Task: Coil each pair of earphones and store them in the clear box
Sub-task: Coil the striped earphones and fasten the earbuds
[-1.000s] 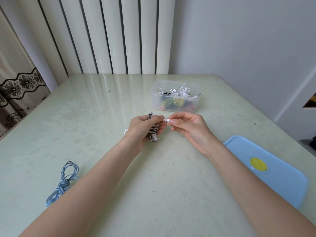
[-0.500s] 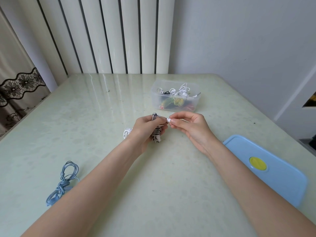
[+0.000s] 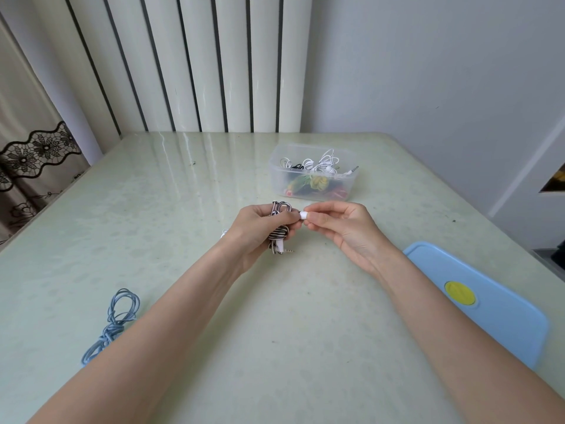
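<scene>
the left hand [image 3: 255, 229], just above the middle of the frame, has its fingers curled round a striped earphone bundle [image 3: 278, 232], whose plug sticks out below the palm. the right hand [image 3: 339, 223] beside it pinches a small white earbud [image 3: 304, 215] between thumb and fingertips, held right at the left fingertips. the clear box [image 3: 312, 175] sits on the surface [image 3: 290, 347] just beyond both hands, lid off, with white, green and red cables already inside.

the step looks like securing the loose end. to do it well, the right hand should feed the earbud through or under a loop while the left keeps the wraps squeezed, so nothing springs apart, then carry the bundle to the box.

a blue earphone cable [image 3: 114, 319] at lower left lies in a loose tangle, not yet stored. the blue lid [image 3: 489, 304] is at the right. something small and white peeks from behind the left wrist; i cannot tell what. the cord between earbud and bundle is hidden by fingers.
</scene>
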Tool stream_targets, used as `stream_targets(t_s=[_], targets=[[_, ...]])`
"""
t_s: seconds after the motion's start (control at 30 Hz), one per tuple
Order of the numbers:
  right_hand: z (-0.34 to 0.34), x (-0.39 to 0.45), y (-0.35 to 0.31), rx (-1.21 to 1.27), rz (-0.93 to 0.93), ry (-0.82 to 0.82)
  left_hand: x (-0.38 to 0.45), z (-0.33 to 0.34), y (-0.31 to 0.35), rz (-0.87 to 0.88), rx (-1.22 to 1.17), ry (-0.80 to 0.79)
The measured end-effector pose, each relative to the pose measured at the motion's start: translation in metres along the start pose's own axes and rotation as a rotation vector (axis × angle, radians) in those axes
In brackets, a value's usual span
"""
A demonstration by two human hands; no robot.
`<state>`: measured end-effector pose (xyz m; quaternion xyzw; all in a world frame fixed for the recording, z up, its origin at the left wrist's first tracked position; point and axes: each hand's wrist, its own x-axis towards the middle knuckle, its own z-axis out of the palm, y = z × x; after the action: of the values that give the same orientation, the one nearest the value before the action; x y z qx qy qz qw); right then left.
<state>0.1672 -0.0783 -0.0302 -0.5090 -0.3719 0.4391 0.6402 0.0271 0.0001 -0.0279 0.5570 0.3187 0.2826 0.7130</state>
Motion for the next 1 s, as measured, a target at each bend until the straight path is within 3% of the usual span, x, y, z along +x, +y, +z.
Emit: stream_targets(t_s=[0.23, 0.43, 0.63, 0.77, 1.0], targets=[[0.005, 0.0, 0.004, -0.119, -0.046, 0.072, 0.003, 0.0, -0.003, 0.07, 0.083, 0.098], [0.005, 0.0, 0.005, -0.181, -0.108, 0.092, 0.003, 0.0, -0.003, 0.089, 0.064, 0.091], [0.003, 0.0, 0.005, -0.194, -0.105, 0.08, 0.005, 0.0, -0.007, 0.201, 0.264, 0.102], [0.005, 0.001, 0.008, -0.131, -0.091, 0.086, 0.006, 0.0, -0.006, 0.179, 0.173, 0.128], [0.024, -0.004, 0.008, -0.242, -0.001, -0.073, 0.009, 0.006, -0.001, 0.331, 0.142, 0.196]])
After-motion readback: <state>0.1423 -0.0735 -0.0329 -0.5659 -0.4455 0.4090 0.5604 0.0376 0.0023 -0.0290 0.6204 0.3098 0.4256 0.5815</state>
